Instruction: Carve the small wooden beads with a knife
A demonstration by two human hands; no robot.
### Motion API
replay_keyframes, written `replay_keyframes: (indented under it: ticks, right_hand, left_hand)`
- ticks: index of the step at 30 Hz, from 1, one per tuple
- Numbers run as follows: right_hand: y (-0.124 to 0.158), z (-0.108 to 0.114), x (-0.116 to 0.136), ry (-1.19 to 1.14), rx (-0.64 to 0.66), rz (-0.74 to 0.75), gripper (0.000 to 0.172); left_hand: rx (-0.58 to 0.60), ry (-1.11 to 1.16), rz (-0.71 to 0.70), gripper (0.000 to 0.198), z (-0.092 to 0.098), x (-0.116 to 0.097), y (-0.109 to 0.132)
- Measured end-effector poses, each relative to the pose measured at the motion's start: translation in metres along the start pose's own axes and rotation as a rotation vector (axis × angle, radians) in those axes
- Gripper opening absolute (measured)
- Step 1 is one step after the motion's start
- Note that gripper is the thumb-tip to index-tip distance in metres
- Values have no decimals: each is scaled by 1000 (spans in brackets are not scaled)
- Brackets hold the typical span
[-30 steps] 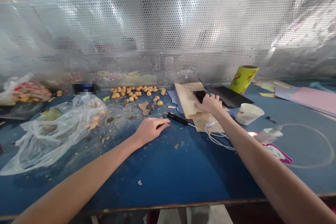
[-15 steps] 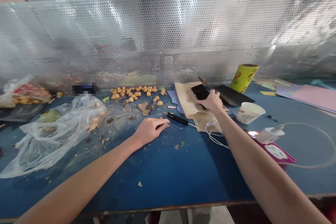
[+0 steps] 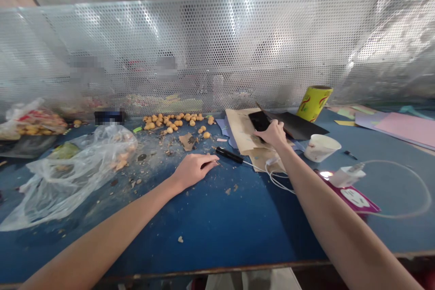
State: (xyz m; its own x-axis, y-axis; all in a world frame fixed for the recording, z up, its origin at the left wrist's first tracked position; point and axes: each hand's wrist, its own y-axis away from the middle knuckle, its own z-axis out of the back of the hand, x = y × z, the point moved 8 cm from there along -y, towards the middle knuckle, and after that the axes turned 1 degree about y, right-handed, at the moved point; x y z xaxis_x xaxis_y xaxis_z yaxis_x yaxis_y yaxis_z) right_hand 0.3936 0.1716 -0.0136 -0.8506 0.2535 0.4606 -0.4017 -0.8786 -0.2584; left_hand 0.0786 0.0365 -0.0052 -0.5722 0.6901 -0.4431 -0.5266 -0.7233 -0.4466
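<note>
My left hand [image 3: 193,170] rests on the blue tabletop, fingers stretched forward with the thumb apart and nothing visible in them. Just beyond its fingertips lies a black cylindrical handle [image 3: 229,155] with a thin metal tip. Farther right, my right hand [image 3: 273,135] is closed on the near end of a dark smartphone [image 3: 259,120], thumb on the left and fingers on the right. Brown paper [image 3: 241,131] lies beneath the phone. A white cable [image 3: 277,176] runs in loops close to my right wrist.
Small round yellow fruits [image 3: 173,120] lie along the back. A clear plastic bag [image 3: 74,172] spreads at left. On the right are a paper cup [image 3: 321,147], a yellow tube [image 3: 314,103], a black sheet [image 3: 302,124] and a power strip [image 3: 356,197]. A perforated metal panel [image 3: 217,50] stands behind.
The view has shifted very slightly. My right hand keeps its hold on the smartphone, and my left hand stays in the same spot on the table.
</note>
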Motion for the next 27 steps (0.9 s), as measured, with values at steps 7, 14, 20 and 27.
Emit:
replay_keyframes:
  ticks: [7,14,20,27]
  right_hand:
    - [0,-1,0,2,14,-6,90]
    - [-3,-3,-2,-2,36,1,93]
    - [-4,-3,-1,0,30,8,94]
    - [8,-1,20,296,60,80,74]
  left_hand:
    - [5,-19,10,28,0,2,-1]
    - [37,-2,28,31,-1,3,0]
    - [29,7,26,32,0,2,0]
    - [13,31,53,30,1,4,0]
